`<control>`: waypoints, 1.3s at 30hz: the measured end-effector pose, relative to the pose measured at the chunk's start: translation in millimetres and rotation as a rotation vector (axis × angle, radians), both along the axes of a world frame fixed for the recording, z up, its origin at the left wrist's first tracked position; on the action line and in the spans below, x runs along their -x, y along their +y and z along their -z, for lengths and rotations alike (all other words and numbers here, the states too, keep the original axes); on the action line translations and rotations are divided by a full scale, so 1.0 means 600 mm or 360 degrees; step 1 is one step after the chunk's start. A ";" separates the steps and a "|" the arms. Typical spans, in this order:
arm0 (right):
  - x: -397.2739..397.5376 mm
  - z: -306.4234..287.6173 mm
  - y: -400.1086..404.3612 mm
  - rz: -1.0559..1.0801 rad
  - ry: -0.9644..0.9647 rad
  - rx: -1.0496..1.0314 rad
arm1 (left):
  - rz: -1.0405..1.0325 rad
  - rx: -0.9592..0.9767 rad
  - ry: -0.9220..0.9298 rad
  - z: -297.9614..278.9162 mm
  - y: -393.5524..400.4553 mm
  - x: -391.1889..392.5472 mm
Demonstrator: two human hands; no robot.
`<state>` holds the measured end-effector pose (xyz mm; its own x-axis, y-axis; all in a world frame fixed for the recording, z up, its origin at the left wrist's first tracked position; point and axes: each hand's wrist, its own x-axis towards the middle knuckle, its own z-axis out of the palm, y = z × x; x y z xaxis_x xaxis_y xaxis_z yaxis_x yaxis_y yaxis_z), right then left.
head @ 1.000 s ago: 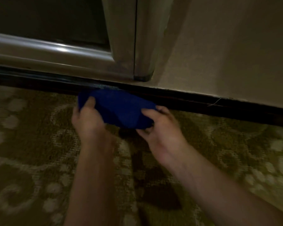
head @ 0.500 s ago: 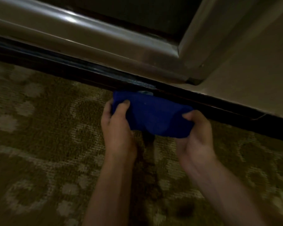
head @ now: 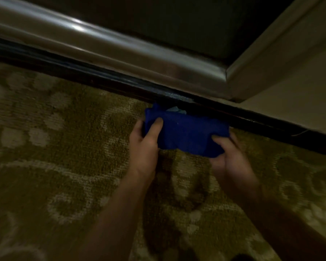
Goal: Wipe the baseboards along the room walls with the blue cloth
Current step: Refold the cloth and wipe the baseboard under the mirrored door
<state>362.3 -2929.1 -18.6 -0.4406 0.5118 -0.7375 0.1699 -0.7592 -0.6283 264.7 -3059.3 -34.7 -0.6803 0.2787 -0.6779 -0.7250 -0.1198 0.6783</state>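
Folded blue cloth point(head: 186, 134) held by 2 hands against the dark baseboard point(head: 83, 75), just below and left of the metal door-frame corner point(head: 225, 80). Left hand point(head: 145, 146) gripping the cloth's left end, thumb laid over the near face, fingers hidden behind the fold. Right hand point(head: 231, 162) pinching the right end, thumb on top, fingers curled beneath. Pale scrap point(head: 175, 110) showing at the cloth's far edge, nature unclear. Patterned olive carpet point(head: 64, 157) below; beige wall point(head: 294, 95) at far right.

Compared with 1.0 s earlier: cloth carried left along the baseboard, from directly beneath the frame corner to a spot left of it; right thumb shifted from the cloth's end onto its top face. Over the last 0.5 s, little further travel relative to the frame.

Meaning for the task, as a judgement: stroke proceeding leftward under the metal threshold point(head: 105, 44); section right of the corner probably already wiped; long dark run at left remaining.
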 end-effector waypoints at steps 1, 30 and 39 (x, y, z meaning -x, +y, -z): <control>-0.002 -0.007 -0.008 0.0003 -0.0007 -0.0015 | 0.0021 -0.0020 -0.0017 -0.004 -0.004 -0.002; -0.004 0.041 -0.029 -0.0132 0.0001 -0.1055 | 0.0133 -0.0182 0.0057 -0.007 0.004 -0.001; 0.011 -0.003 -0.026 -0.0401 0.0150 -0.0888 | -0.0203 -0.0057 0.0212 -0.031 -0.005 0.055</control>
<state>355.7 -2944.6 -16.7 -0.6482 0.6810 -0.3406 0.2254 -0.2556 -0.9401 231.9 -3062.2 -16.2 -0.7946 0.2071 -0.5707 -0.6066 -0.2308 0.7608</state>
